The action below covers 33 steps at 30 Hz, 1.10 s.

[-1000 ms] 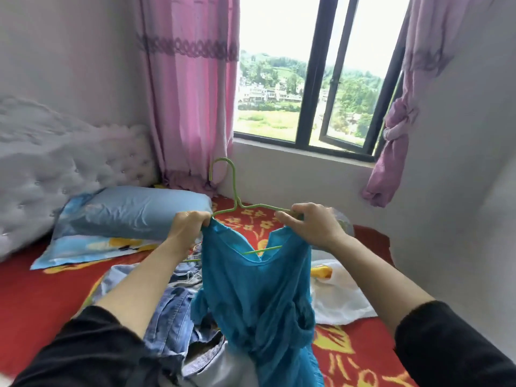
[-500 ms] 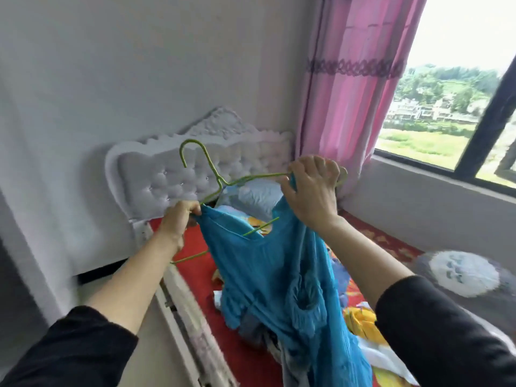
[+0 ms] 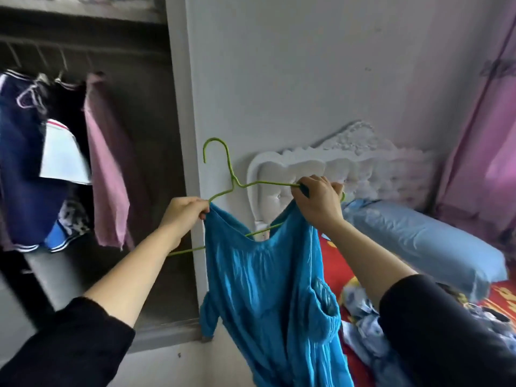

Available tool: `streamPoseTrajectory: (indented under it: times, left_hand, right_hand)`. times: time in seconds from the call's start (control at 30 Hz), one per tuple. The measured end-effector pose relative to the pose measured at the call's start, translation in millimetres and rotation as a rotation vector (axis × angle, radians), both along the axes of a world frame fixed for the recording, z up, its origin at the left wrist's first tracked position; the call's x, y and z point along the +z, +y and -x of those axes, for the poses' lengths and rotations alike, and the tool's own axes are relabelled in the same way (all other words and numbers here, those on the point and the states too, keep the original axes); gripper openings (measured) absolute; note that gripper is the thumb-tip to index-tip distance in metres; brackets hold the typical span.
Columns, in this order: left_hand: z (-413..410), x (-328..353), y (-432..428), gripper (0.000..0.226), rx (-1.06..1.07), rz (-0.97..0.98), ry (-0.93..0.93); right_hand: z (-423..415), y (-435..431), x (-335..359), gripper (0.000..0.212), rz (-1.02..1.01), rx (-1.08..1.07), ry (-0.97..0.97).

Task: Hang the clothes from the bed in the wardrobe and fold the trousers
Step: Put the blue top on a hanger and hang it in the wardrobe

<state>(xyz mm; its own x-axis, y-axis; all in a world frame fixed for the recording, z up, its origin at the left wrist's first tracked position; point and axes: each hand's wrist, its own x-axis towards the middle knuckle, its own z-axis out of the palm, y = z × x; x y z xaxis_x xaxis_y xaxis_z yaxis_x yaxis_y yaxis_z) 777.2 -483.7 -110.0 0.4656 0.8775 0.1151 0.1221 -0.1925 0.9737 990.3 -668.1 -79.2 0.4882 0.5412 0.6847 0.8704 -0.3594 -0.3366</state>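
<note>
Head view: left hand (image 3: pixel 184 212) and right hand (image 3: pixel 318 202), fingers in a pinch on blue top (image 3: pixel 268 280) and green hanger (image 3: pixel 223 169).

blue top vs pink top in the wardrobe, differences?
Colour: the blue top is teal, the pink top pale pink. Place: the blue top is outside the wardrobe, gripped at its shoulders by left hand and right hand on a green hanger; the pink top hangs inside, untouched. Both hang limp.

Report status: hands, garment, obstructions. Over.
Left hand, right hand both gripping blue crinkled top on green wire hanger. Not yet on wardrobe rail. Pink hanging garment nearest, left of hanger.
</note>
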Motion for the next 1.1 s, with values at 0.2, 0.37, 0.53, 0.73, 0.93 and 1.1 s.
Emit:
streamPoseTrajectory:
  times: [0.2,0.37,0.53,0.73,0.93,1.1]
  left_hand:
    - [61,15,76,0.015,0.055,-0.262,0.206]
    - [85,27,133,0.014,0.164,-0.362,0.311]
    - [79,38,197,0.015,0.297,-0.5,0.424]
    - [58,26,285,0.02,0.512,-0.564,0.57]
    - [24,25,358,0.025,0.493,-0.464,0.648]
    - [-12,30,410,0.058,0.296,-0.343,0.662]
  right_hand:
    - [15,88,-19,0.028,-0.065,0.055,0.294]
    - [18,154,-20,0.027,-0.072,0.087,0.407]
    - [9,220,-3,0.034,0.01,0.194,0.408]
    - [7,293,27,0.052,0.22,0.355,0.299]
    - [-2,363,64,0.032,0.306,0.398,0.292]
    - [10,413,79,0.03,0.361,0.361,0.32]
